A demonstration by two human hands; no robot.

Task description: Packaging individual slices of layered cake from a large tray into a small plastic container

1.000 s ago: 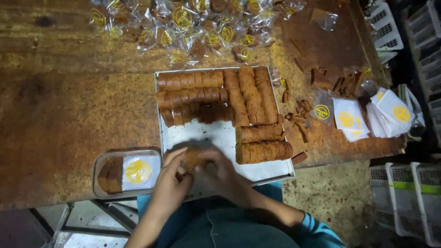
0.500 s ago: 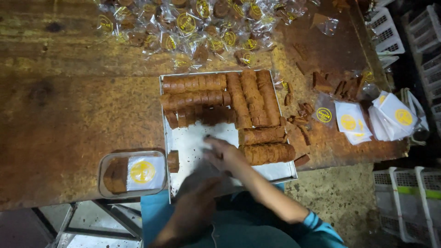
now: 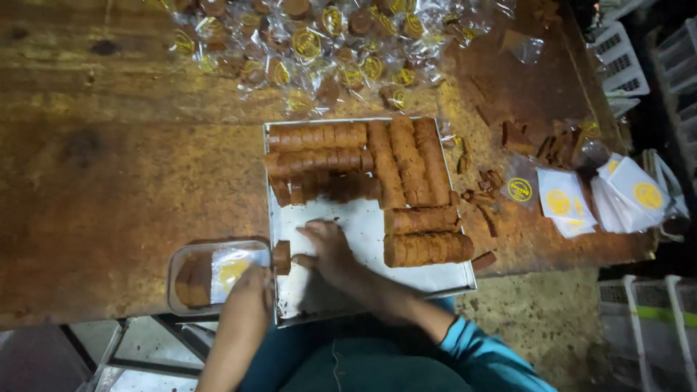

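A worn, stained brown wooden table (image 3: 109, 189) fills most of the frame, and at its centre sits a pale rectangular metal tray (image 3: 348, 218) carrying rows of brown disc-shaped sweets (image 3: 385, 167) stacked edge to edge into long rolls, mostly in its upper and right parts. Across the top of the frame lies a scatter of clear wrapped pieces with yellow round labels (image 3: 312, 51); at the right edge are white paper packets with yellow circles (image 3: 617, 196), with broken brown scraps (image 3: 508, 138) between them and the tray. At lower left a small clear plastic tub (image 3: 210, 279) holds a few brown discs and a wrapper. Just beside it, at the tray's left rim, stands a short stack of discs (image 3: 282, 255). These look dense yet crumbly, light for their size and likely a little tacky, so the stack is best pinched flat across both end faces, not by its rim, to keep the slices together. The right hand (image 3: 327, 250), lower centre, rests palm down on the bare tray with fingers loosely spread, its thumb just touching the stack; it grasps nothing I can see. The left hand (image 3: 250, 290) is blurred over the tub's right end, and I cannot tell whether it is clenched or loose.
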